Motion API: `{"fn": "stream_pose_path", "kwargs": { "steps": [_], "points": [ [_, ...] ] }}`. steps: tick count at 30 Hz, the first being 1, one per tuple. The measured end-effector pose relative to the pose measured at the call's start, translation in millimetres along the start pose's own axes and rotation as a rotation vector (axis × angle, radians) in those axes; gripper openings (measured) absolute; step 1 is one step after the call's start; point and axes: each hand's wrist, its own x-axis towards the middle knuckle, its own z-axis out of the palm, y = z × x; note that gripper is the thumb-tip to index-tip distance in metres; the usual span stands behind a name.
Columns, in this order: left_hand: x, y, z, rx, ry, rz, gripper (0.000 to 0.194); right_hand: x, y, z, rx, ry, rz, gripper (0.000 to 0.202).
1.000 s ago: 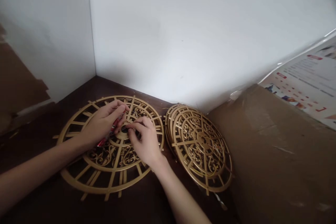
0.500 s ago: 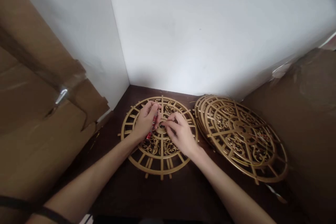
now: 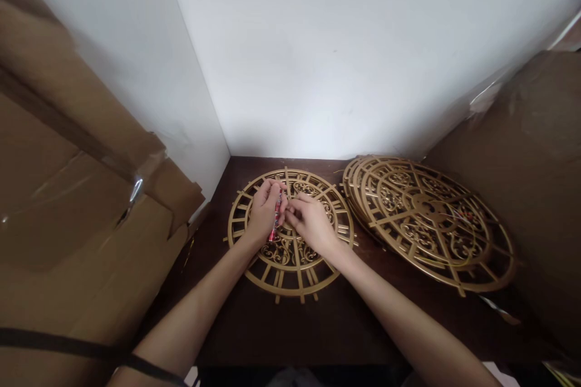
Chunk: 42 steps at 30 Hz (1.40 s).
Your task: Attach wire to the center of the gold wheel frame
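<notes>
A gold round clock frame (image 3: 302, 284), with openwork scrolls and spokes, lies flat on the dark brown tabletop. Over its middle, my left hand (image 3: 265, 213) is closed around a slim red patterned tube (image 3: 274, 225), whose lower end sticks out below the palm. My right hand (image 3: 314, 222) is just to the right, its thumb and fingers pinched together near the left fingertips. Whatever the right fingers hold, if anything, is too small to make out. Both hands partly cover the centre of the frame.
Several similar gold frames (image 3: 436, 263) are stacked at the right, with thin yellow strands on top. A thin brush-like item (image 3: 502, 312) lies beside them. Cardboard (image 3: 91, 236) stands at the left, more cardboard (image 3: 535, 151) at the right, and a white wall (image 3: 318, 72) behind.
The view has shifted slightly, so the frames and hands appear further right. My hands have come closer together, and the red tube stands more upright in my left hand.
</notes>
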Motion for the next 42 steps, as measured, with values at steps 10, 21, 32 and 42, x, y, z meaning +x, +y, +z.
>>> {"fn": "stream_pose_path", "kwargs": {
  "steps": [10, 21, 32, 42],
  "points": [
    [1, -1, -0.9, -0.023, 0.008, -0.007, 0.021, -6, 0, 0, -0.058, 0.062, -0.023, 0.024],
    [1, 0, -0.1, -0.026, -0.011, 0.01, 0.02, -2, -3, -5, -0.027, -0.049, 0.029, 0.004],
    [2, -2, -2.0, -0.035, 0.021, -0.004, 0.024, -3, -3, -11, 0.153, -0.043, 0.024, 0.005],
    [3, -2, -3.4, -0.041, 0.021, -0.022, 0.025, -2, 11, -26, 0.918, -0.053, 0.096, 0.02]
  ]
}}
